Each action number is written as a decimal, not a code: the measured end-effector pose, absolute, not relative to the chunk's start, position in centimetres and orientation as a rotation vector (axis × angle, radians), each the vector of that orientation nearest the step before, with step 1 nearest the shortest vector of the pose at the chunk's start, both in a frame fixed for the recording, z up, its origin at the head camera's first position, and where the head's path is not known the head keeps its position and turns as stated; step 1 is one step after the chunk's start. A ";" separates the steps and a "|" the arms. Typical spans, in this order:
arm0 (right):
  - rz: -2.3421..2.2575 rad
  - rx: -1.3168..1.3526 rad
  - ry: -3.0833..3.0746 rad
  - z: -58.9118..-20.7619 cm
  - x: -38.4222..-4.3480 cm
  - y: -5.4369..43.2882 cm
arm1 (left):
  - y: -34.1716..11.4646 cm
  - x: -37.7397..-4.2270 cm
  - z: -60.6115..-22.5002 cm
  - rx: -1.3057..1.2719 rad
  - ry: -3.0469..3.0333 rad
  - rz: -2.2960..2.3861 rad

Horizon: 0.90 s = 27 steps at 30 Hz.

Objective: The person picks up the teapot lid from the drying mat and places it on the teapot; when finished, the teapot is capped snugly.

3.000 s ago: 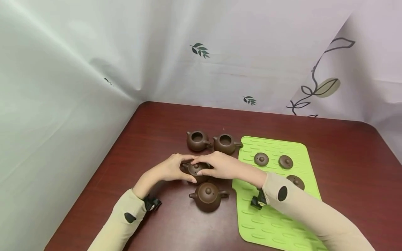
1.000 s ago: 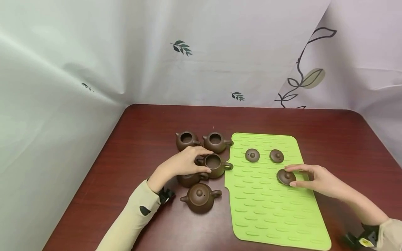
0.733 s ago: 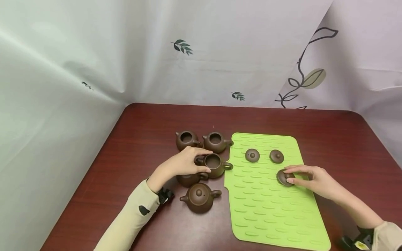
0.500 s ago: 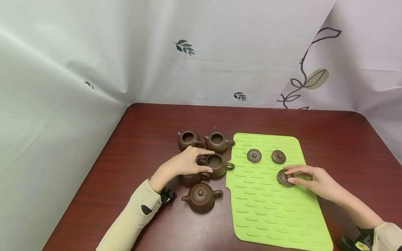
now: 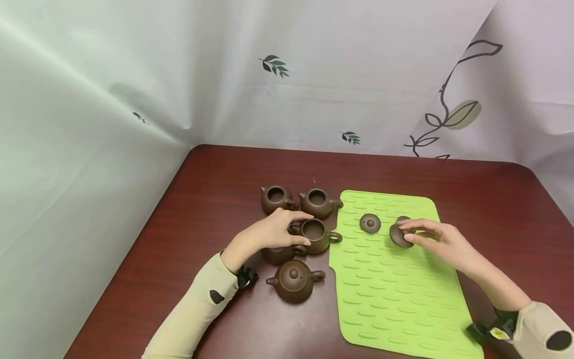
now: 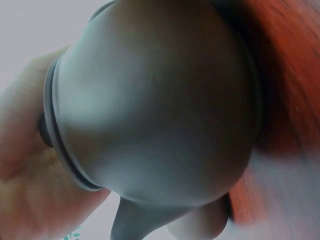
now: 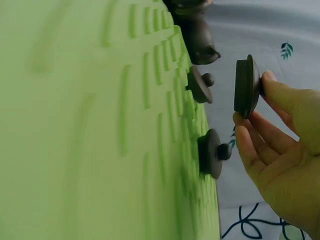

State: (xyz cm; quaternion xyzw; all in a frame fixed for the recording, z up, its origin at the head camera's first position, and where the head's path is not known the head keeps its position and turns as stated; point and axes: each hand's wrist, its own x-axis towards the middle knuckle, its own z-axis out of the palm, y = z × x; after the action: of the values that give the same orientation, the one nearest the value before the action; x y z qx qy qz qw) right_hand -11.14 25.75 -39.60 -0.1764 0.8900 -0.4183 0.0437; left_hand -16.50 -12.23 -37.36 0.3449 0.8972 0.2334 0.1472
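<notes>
Table (image 5: pixel 233 169): five teapots (image 5: pixel 293 286) crowd left of its centre, probably for easy reach.
Green mat (image 5: pixel 385 299): right of them; its ridges likely limit sliding.
Left hand (image 5: pixel 271 230): thumb and fingers grip the open pot (image 5: pixel 320 244) at its rim, by the mat's left edge — seemingly to steady it.
Right hand (image 5: pixel 441 242): pinches the tilted lid (image 7: pixel 245 87) at knob and edge above the mat — underside free.
Resting lids (image 5: pixel 370 223): two, knob up, towards the mat's far edge.

The right hand (image 5: pixel 448 244) has raised a lid (image 5: pixel 397 237) off the mat (image 5: pixel 399 299). In the head view it now overlaps another lid (image 5: pixel 403 218).
</notes>
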 end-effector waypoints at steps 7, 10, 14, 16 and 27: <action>-1.303 -0.457 2.658 -38.8 -13.8 22.7 | -12.5 -16.3 -37.2 1.003 2.584 0.684; -1.351 -0.485 2.616 -38.8 -14.9 21.1 | -12.5 -16.4 -37.3 1.010 2.580 0.687; -1.383 -0.533 2.557 -38.5 -16.1 19.4 | -12.3 -16.5 -37.3 1.008 2.580 0.681; -1.386 -0.583 2.533 -38.2 -16.7 18.8 | -12.2 -16.5 -37.3 1.001 2.577 0.677; -1.290 -0.852 2.461 -37.4 -18.6 13.9 | -12.2 -16.4 -37.4 0.963 2.579 0.644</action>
State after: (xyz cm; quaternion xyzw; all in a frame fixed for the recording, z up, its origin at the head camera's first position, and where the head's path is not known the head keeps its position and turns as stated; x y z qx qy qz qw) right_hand -18.58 13.95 -37.37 -0.2913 0.8409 -0.4408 0.1174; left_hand -16.39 -12.25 -37.36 0.3364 0.9010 0.2251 0.1563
